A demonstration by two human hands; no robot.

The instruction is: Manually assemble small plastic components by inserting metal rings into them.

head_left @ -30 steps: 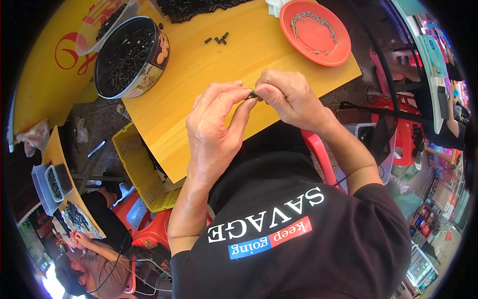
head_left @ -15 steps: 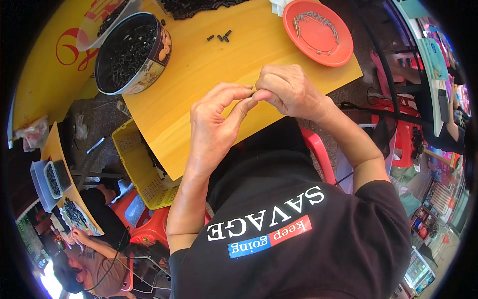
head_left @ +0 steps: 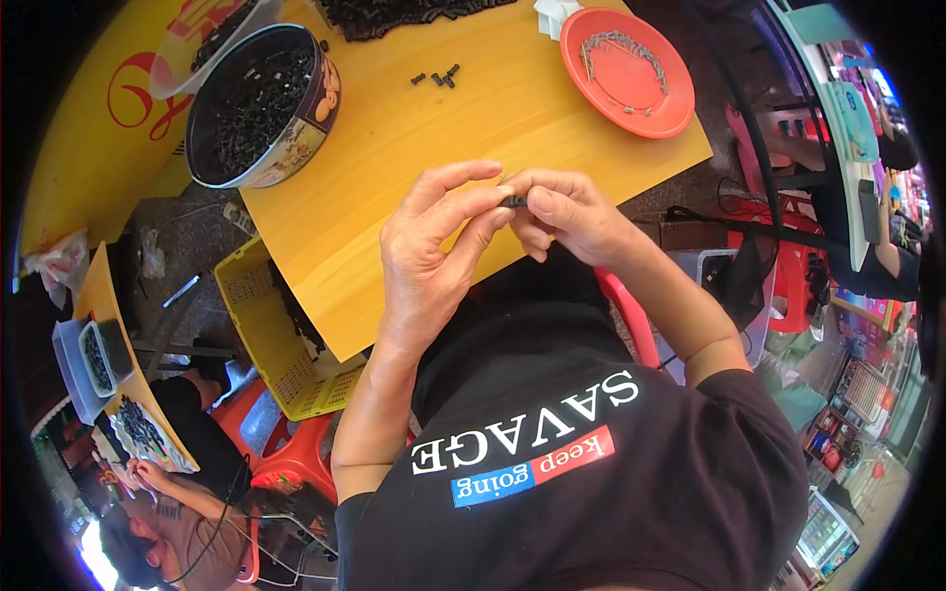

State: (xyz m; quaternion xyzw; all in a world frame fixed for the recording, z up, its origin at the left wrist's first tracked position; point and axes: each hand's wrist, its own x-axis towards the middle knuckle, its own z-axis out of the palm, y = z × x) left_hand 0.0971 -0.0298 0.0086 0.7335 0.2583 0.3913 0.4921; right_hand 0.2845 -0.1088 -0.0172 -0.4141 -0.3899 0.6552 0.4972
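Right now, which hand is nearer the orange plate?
Right. The right hand sits just below and left of the orange plate, pinching a small black part. The left hand is farther left, meeting it at that part.

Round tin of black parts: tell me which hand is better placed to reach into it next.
Left. The left hand lies on the round tin's side of the table; the right hand would cross over it. Both pinch a small black part.
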